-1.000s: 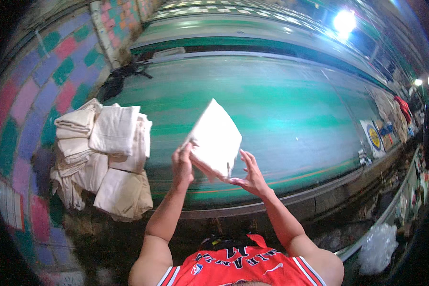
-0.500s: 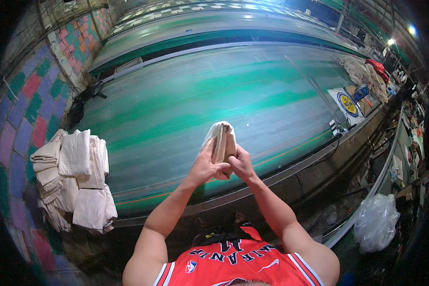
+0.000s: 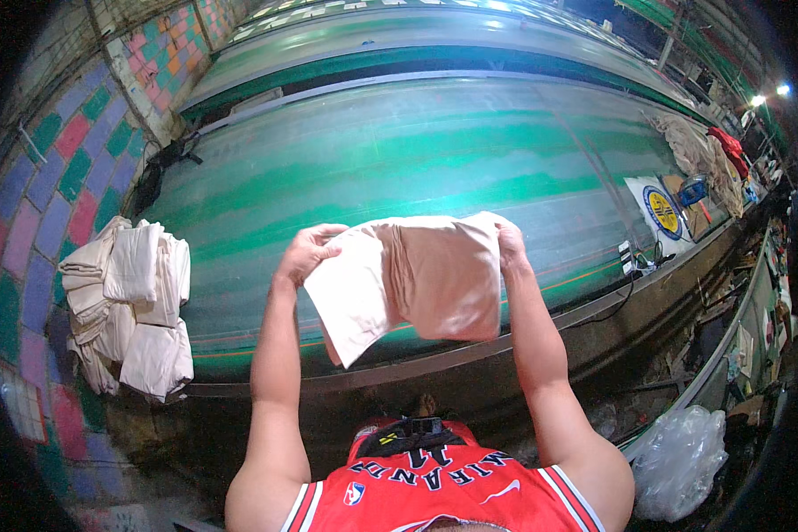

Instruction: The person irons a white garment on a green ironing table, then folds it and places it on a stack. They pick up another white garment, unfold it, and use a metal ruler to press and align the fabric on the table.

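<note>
A cream cloth (image 3: 439,275), opened into a wider, creased piece, hangs between my hands over the near part of a long green-streaked table (image 3: 399,160). My left hand (image 3: 307,257) grips its upper left corner with fingers pressed round the edge. My right hand (image 3: 510,244) is closed on its upper right corner, the fingertips partly hidden behind the fabric. To my left, a heaped pile of folded cream cloths (image 3: 129,306) rests at the table's end.
A painted block wall (image 3: 84,195) runs along the left, a black object (image 3: 164,164) beside it. At right lie a sign with a blue-yellow emblem (image 3: 661,213), crumpled fabric (image 3: 700,155) and a red cloth (image 3: 727,151). A clear plastic bag (image 3: 678,461) sits low right.
The cloth went from a folded square to a narrow bunched bundle, then spread wider. My hands have moved apart sideways and up, pulling its top edge out between them.
</note>
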Available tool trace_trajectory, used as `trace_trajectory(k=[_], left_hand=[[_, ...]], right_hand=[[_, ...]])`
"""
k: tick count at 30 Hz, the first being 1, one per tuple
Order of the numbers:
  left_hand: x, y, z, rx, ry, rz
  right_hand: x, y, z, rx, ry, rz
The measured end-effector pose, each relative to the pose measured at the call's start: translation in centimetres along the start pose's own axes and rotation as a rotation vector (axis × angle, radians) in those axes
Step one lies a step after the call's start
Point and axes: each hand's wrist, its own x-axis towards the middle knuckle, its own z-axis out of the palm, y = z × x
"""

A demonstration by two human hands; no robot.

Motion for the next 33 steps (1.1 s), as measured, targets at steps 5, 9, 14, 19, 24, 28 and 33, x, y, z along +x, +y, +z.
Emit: trace_trajectory(k=[5, 9, 14, 19, 24, 28, 33], left_hand=[[1.3, -6.3, -4.5, 0.901, 0.601, -0.007], [-0.6, -11.8, -2.6, 1.064, 0.445, -0.295], [-3.0, -16.2, 0.1, 1.101, 0.59, -0.48], [-2.4, -17.3, 0.0, 0.617, 0.629, -0.333], [-0.5, -12.4, -4.7, 0.328, 0.437, -0.143], [1.6, -6.7, -11.8, 0.51, 0.437, 0.023], [2.6, -5.4, -15.5, 1.041, 0.822, 0.093]], right_hand=[[0.8, 4.1, -9.7, -0.675, 0.652, 0.013], [-3.5, 11.3, -6.3, -1.472, 0.347, -0.344], [-6.5, 16.6, 0.5, -2.215, -0.046, -0.539], [-2.3, 15.8, 0.6, -2.045, 0.065, -0.312], [1.5, 6.5, 1.9, -1.555, 0.287, -0.26], [2.4, -4.1, -0.3, -0.874, 0.371, -0.181], [3.5, -5.4, -9.4, -1.324, 0.72, -0.14]])
